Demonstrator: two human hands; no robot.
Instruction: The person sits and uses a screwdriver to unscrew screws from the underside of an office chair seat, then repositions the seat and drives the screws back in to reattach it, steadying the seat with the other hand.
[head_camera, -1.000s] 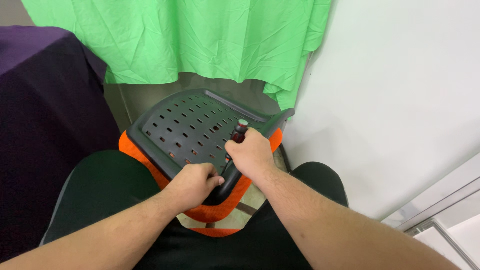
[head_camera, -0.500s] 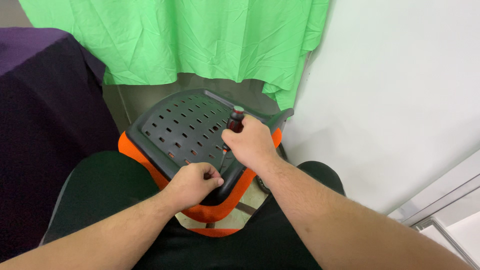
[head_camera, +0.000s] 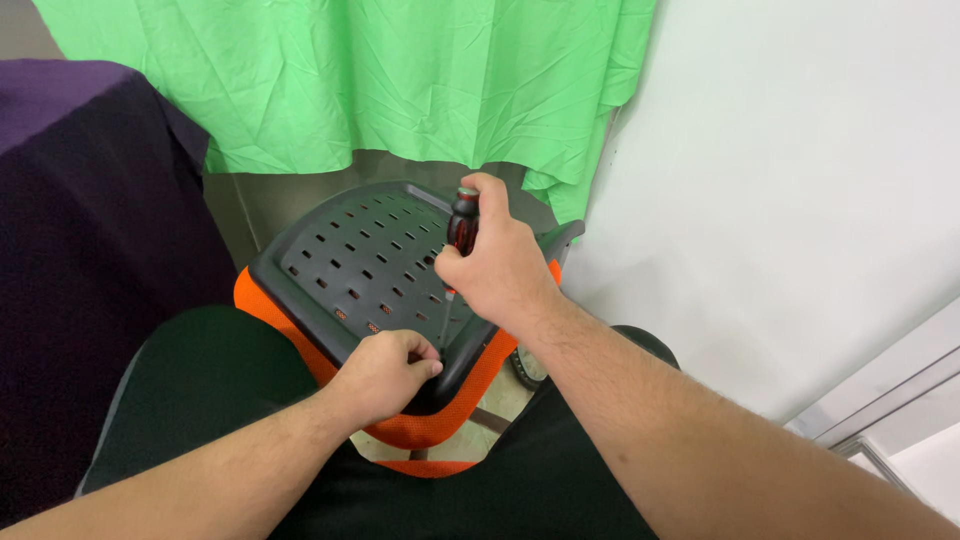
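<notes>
Red-and-black screwdriver (head_camera: 462, 222) upright over the near right part of a dark grey perforated chair panel (head_camera: 350, 255), handle wrapped in the closed right hand (head_camera: 497, 265), thin shaft running down from the fist toward the panel; tip hidden, so contact with the panel cannot be told. Left hand (head_camera: 385, 372) curled at the panel's near edge, fingertips pinched together on something too small to make out, just below the screwdriver shaft. Panel tilted, resting on an orange mesh chair part (head_camera: 455, 405) that shows along its left and near edges. Both propped against dark-trousered legs (head_camera: 210, 390) in the foreground. Farther out: green cloth (head_camera: 350, 80) hanging behind the panel, purple-black draped fabric (head_camera: 90, 200) at the left, plain white wall (head_camera: 780, 180) at the right.
</notes>
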